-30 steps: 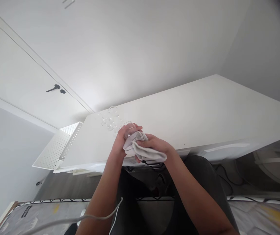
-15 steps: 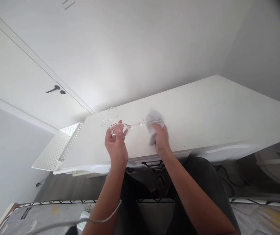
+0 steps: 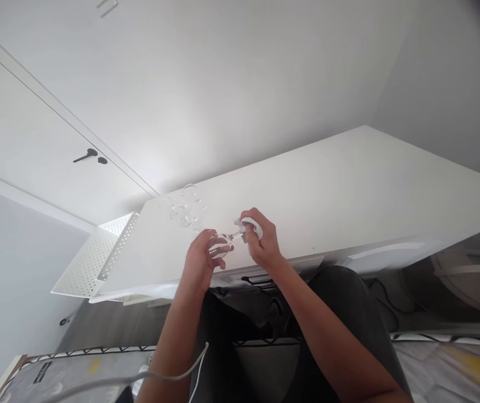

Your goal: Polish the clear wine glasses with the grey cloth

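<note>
My left hand (image 3: 203, 258) is closed round the bowl of a clear stemmed glass (image 3: 223, 246), which lies sideways above the near edge of the white table (image 3: 349, 190). My right hand (image 3: 260, 242) is closed on a bunched white cloth (image 3: 251, 226), and the cloth is wrapped round the foot of the same glass. Only a little of the cloth shows between my fingers. Both hands hang just over the table's front edge.
Several more clear glasses (image 3: 184, 206) stand at the table's far left corner. A white perforated shelf (image 3: 97, 254) juts out left of the table. A white cable (image 3: 172, 375) trails by my left forearm. A door with a black handle (image 3: 85, 157) is at the left.
A second ago both hands held cloth and glass together. They then spread apart along the glass. Now they have come back toward the table edge, with the cloth bunched small round the glass's foot.
</note>
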`<action>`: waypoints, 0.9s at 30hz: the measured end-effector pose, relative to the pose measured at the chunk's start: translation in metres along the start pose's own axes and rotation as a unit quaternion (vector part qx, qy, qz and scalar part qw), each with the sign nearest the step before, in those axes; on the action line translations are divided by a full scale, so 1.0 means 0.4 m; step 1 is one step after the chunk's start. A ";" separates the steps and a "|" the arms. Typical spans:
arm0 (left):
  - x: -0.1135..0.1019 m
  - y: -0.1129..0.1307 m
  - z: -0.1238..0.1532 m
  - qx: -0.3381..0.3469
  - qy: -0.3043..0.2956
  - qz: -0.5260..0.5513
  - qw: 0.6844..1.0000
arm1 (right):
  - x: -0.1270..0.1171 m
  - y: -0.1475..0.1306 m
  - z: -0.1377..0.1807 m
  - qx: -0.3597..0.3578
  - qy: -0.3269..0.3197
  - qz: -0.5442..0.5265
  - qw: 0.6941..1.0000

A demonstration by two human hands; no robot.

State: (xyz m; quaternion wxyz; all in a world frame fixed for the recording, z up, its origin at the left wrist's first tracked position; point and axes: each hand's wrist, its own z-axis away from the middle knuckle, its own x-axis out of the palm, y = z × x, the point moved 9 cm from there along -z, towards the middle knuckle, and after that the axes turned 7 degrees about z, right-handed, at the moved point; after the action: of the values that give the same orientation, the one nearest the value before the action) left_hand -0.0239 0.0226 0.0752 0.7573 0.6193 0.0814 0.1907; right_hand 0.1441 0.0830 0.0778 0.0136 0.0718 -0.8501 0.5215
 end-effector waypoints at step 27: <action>-0.008 0.084 -0.030 0.244 0.023 0.045 0.969 | 0.010 0.182 0.053 0.372 0.126 -0.203 0.897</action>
State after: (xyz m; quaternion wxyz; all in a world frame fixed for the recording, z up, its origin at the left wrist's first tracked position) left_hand -0.0375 0.0376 0.1048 0.5721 0.7835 0.1147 0.2135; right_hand 0.1315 0.0961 0.0040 0.1978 0.1761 -0.5520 0.7907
